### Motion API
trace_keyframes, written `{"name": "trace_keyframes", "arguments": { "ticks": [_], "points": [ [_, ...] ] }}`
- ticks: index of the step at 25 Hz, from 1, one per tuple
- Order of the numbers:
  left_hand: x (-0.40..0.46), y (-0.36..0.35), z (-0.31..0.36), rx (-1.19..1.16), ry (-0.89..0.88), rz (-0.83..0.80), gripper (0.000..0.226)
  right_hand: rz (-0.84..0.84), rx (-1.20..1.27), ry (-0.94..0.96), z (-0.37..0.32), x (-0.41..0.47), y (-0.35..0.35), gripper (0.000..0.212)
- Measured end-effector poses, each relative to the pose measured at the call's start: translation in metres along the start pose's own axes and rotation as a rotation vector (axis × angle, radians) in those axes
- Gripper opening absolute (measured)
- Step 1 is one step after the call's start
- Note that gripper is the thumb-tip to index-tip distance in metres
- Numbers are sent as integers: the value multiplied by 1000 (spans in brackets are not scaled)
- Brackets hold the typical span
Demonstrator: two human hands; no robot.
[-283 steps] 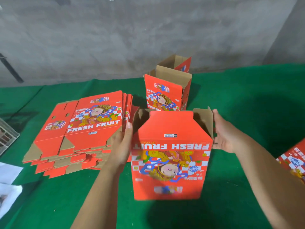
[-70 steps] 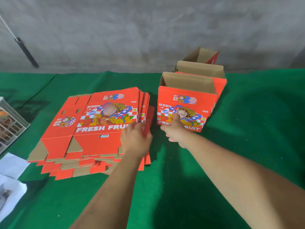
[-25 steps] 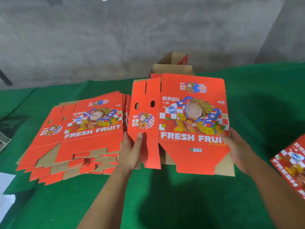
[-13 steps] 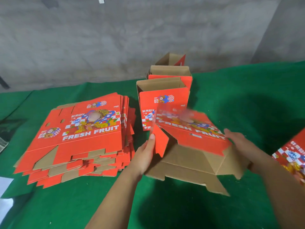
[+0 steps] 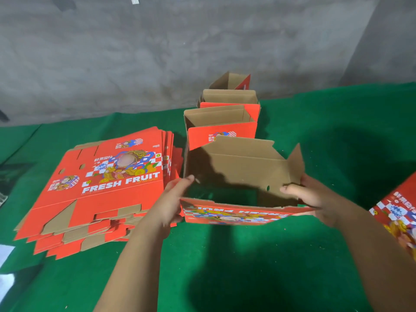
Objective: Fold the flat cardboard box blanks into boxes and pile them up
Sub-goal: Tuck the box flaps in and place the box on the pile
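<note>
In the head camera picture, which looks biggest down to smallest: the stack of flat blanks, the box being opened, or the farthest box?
1. stack of flat blanks
2. box being opened, though it is nearer the camera
3. farthest box, partly hidden

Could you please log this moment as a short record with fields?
surface: green cloth
in hand: opened box blank, bottom not yet closed
left hand: flat against its left side
right hand: grips its right side
flat blanks: stacked to the left
folded boxes: in a row behind, open tops up
</note>
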State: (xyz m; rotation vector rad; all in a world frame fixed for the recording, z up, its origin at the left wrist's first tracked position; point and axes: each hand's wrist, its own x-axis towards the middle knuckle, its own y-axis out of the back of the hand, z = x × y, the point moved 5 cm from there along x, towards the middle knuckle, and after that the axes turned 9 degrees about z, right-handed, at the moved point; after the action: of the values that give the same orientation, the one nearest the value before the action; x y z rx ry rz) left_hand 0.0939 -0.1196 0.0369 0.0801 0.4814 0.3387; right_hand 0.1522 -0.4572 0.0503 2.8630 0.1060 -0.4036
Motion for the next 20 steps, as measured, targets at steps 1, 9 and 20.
{"name": "trace_keyframes", "arguments": {
  "ticks": [1, 9, 20],
  "points": [
    [4, 3, 0, -66, -10, 75, 46, 55, 0, -20, -2, 3, 0, 34],
    [16, 11, -11, -666, -214, 524, 37, 194, 56, -42, 15, 13, -20, 31],
    [-3, 2, 12, 82, -802, 764, 43, 671, 119, 699, -18, -7, -23, 29]
  ]
}}
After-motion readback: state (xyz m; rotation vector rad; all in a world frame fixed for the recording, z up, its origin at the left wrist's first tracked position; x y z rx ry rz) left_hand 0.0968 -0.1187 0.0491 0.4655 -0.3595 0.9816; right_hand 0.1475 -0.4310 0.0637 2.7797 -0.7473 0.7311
